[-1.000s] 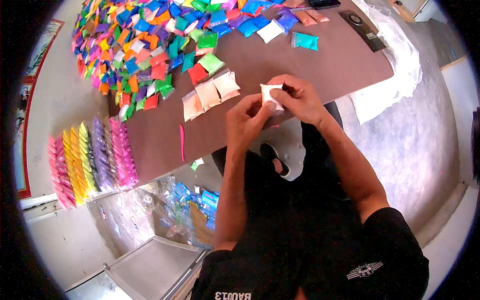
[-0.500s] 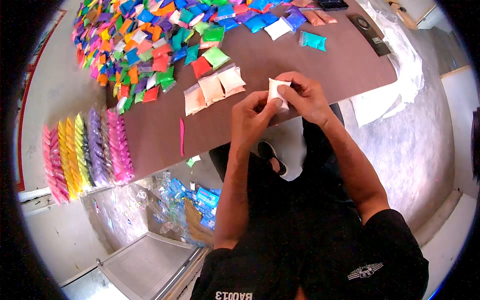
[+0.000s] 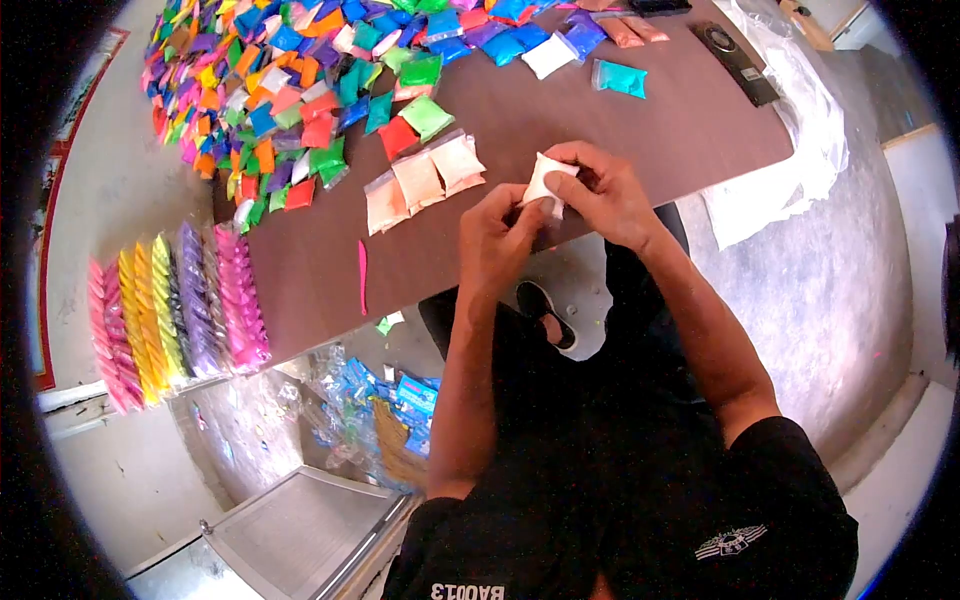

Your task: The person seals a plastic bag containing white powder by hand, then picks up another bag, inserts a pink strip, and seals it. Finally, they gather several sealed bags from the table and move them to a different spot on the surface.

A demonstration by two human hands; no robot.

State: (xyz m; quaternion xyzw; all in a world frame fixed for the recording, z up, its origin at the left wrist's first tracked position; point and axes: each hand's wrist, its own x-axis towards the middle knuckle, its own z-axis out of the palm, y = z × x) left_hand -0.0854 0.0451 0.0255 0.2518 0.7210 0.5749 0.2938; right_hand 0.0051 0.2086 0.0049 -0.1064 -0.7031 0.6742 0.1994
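A small white packet (image 3: 545,181) is pinched between my two hands above the front edge of the brown table (image 3: 310,285). On its lower left side my left hand (image 3: 497,235) grips it with thumb and fingers. My right hand (image 3: 608,198) holds its upper right side, thumb pressed on its face. To the left of my hands several pale peach packets (image 3: 418,182) lie side by side, partly overlapping. A thin pink stick-like tool (image 3: 363,277) rests near the table edge, farther left.
A large heap of coloured packets (image 3: 290,90) covers the far left. Rows of stacked packets (image 3: 190,300) stand at the left edge. A teal packet (image 3: 619,79) and a dark flat box (image 3: 735,63) lie far right, beside white plastic sheeting (image 3: 790,170). Below is a plastic-wrapped pile (image 3: 385,405).
Both hands still grip the white packet, which has tilted slightly and shifted a little to the left. The camera view has moved slightly; the table items look the same.
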